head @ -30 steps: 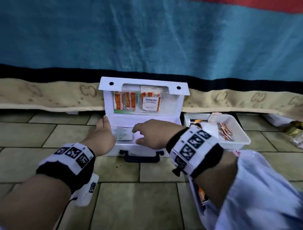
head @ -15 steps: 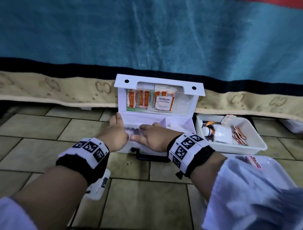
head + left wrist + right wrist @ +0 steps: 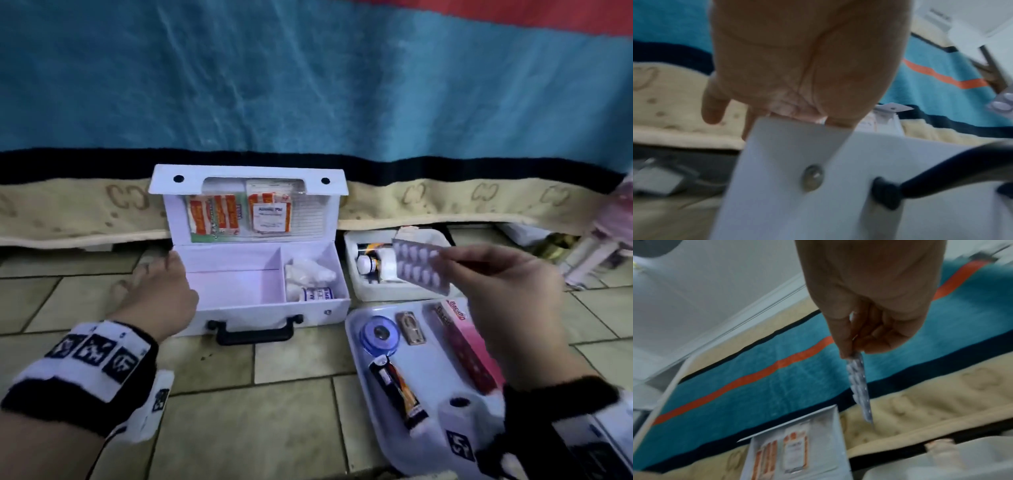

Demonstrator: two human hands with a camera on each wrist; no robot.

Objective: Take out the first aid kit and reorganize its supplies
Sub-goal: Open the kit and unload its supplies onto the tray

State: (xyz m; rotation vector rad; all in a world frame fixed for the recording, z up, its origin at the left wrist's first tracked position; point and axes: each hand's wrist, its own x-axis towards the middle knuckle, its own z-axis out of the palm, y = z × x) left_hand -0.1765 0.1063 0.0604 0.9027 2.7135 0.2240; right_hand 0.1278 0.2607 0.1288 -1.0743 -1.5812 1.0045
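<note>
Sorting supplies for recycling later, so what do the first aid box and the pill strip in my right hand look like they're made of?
First aid box: apparently matte white card or thin plastic, with flat thin walls, a metal stud and a black plastic handle. Pill strip: seemingly a glossy clear plastic blister over tablets; its backing is unseen.

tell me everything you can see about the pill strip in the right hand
The pill strip is a silvery blister pack with two rows of pale oval tablets, looking like foil and clear plastic. The right hand pinches one end between thumb and fingers, holding it in the air, tilted, above the white tray beside the open first aid kit. In the right wrist view it shows edge-on. Nothing else touches it.
</note>
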